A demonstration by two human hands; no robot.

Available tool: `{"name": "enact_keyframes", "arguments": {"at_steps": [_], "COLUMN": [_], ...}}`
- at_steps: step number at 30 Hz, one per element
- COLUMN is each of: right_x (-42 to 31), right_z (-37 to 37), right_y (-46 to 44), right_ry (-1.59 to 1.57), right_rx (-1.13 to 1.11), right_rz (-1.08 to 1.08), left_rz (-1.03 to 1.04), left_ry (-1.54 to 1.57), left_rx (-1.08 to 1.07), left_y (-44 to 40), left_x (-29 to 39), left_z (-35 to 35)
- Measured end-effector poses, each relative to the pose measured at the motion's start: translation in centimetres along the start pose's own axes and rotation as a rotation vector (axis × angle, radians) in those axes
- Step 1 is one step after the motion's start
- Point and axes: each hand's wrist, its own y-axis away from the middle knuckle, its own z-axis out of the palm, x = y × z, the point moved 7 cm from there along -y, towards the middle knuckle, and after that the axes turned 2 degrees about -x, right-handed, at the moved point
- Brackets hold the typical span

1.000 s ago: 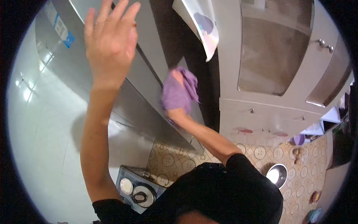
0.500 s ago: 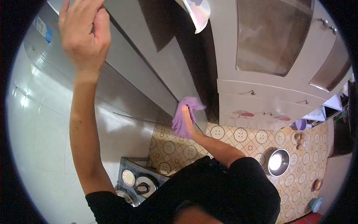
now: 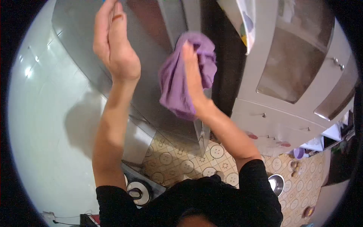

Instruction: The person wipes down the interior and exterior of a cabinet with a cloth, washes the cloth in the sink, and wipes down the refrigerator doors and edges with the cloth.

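A purple cloth (image 3: 176,83) is bunched under my right hand (image 3: 193,73). My fingers lie along the cloth and press it against the tall, shiny grey refrigerator (image 3: 147,53), near its dark side. Up at the top left, my left hand (image 3: 119,47) is raised beside the refrigerator front. Its fingers are stretched out, the tips at the frame's edge, and nothing shows in it.
Pale cabinets (image 3: 245,109) with glass panels stand on the right. A metal bowl (image 3: 279,185) sits on the patterned floor (image 3: 185,166). At lower left, a lidded pot (image 3: 138,193) rests on a dark stand. White tiled wall (image 3: 49,125) fills the left side.
My right hand has moved the purple cloth upward from low on the refrigerator. My left hand has shifted right and turned, its fingers straighter. The camera view has tilted.
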Motion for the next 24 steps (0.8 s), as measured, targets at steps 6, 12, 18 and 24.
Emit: {"name": "enact_keyframes", "arguments": {"at_steps": [6, 12, 18, 24], "right_x": [-4.4, -7.4, -9.7, -10.4], "right_z": [-6.9, -2.0, 0.0, 0.4], "right_y": [-13.1, -6.0, 0.1, -0.5], "right_ry": [-0.121, 0.693, -0.358, 0.167], "right_rx": [0.522, -0.018, -0.478, -0.726], "right_rz": [-0.258, -0.296, -0.002, -0.192], "left_rz": [-0.197, -0.472, -0.638, -0.622], "left_ry": [-0.237, -0.316, -0.364, -0.476], "left_rx": [0.079, 0.130, -0.015, -0.063], "left_y": [5.1, 11.7, 20.4, 24.7], "left_x": [-1.0, -2.5, -0.1, 2.9], "left_z": [-8.6, -11.0, -9.6, -12.1]}}
